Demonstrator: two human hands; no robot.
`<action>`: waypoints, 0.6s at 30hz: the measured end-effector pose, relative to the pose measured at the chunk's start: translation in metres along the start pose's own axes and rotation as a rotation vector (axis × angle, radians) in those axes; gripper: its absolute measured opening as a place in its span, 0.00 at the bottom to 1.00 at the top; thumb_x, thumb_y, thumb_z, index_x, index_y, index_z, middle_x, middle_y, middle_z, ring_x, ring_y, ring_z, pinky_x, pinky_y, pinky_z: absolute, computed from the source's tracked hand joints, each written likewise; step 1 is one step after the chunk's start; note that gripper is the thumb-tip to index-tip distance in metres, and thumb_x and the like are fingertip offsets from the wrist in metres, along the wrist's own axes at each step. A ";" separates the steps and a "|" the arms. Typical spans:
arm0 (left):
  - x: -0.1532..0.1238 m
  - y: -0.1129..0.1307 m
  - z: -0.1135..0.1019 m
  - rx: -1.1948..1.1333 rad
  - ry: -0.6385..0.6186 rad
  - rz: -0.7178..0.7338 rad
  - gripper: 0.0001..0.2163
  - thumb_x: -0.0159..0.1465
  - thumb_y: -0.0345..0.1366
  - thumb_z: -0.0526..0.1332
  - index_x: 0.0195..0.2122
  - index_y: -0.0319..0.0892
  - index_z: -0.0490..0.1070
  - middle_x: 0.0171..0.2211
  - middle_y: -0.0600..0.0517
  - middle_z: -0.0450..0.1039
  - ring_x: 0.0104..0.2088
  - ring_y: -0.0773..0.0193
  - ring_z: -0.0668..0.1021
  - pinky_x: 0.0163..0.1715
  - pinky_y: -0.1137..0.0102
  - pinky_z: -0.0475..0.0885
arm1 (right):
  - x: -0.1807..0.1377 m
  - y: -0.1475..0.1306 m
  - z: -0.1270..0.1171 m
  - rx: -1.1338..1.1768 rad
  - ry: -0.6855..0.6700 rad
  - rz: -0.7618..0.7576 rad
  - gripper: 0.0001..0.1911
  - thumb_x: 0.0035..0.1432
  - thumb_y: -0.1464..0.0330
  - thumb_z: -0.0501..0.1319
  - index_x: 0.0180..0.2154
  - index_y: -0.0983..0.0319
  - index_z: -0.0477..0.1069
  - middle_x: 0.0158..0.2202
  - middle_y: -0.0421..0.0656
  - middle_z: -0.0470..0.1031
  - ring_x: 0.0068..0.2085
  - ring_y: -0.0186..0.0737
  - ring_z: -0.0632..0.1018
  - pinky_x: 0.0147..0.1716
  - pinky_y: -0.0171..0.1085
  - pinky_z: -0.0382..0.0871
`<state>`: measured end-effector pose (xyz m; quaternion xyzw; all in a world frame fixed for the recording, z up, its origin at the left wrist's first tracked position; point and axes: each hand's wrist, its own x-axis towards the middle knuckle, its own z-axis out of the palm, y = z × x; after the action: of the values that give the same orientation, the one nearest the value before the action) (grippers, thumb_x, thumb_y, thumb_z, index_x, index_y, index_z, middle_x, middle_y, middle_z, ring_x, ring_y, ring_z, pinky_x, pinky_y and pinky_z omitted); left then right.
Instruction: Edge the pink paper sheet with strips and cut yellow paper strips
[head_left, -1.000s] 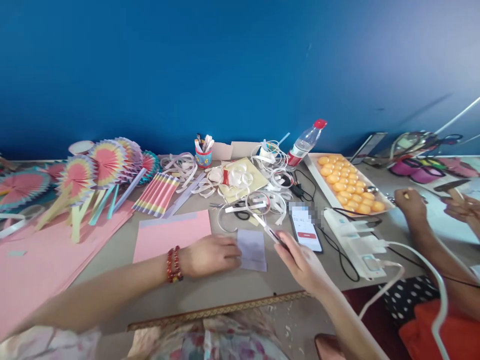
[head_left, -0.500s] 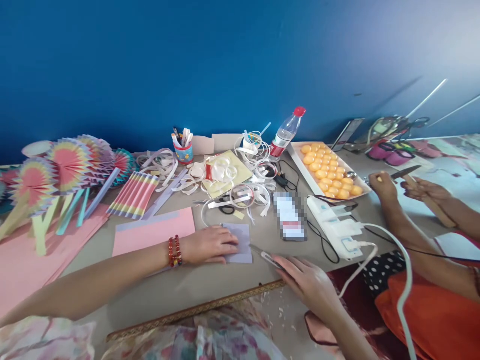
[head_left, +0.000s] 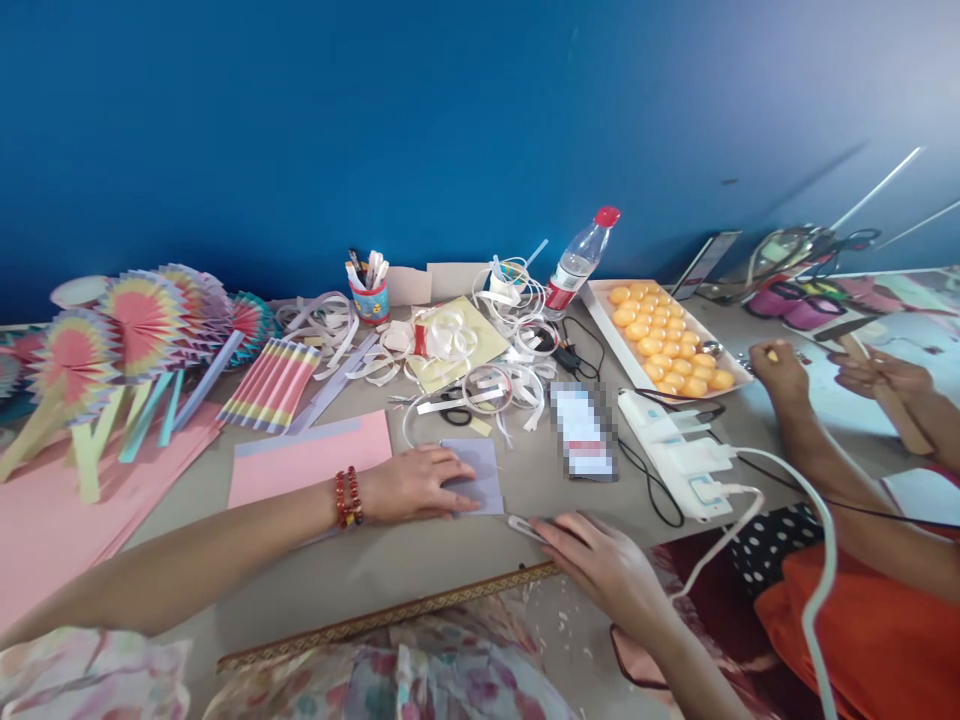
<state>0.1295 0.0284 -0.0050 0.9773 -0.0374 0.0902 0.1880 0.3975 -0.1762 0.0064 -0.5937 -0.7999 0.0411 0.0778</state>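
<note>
- At the near edge of the desk, around its middle, the left hand lies open and flat. Its fingers are stretched out, pressing on a small lavender paper rectangle.
- Just off the paper's near right corner, the right hand is curled around a slim pale tool. The narrow tip lies low over the desk and points toward the paper.
- A bracelet of round red beads circles the left wrist.
- Left of the paper, a smooth pink sheet lies flat, partly under the left forearm.
- Behind the paper are loose curls of white paper strips and a flat phone.
- Right of the phone lies a blocky white power strip. A thick white cable loops from it past the near edge.
- Toward the far right corner, a shallow white tray is packed with round orange balls. A clear plastic bottle with a red cap leans beside it.
- Along the far left edge stand pleated paper fans on flat sticks.
- At the right edge, another person's hand grips a wooden stick.
</note>
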 end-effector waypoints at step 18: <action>0.002 -0.008 0.002 0.016 -0.017 0.030 0.15 0.70 0.44 0.56 0.57 0.55 0.68 0.56 0.46 0.68 0.52 0.55 0.70 0.52 0.61 0.64 | 0.005 -0.008 0.008 -0.072 0.077 -0.054 0.15 0.66 0.70 0.55 0.50 0.57 0.74 0.35 0.44 0.74 0.35 0.37 0.75 0.36 0.33 0.69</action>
<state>0.1330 0.0347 -0.0090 0.9789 -0.0530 0.0851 0.1783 0.3865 -0.1733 0.0000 -0.5755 -0.8130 -0.0127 0.0880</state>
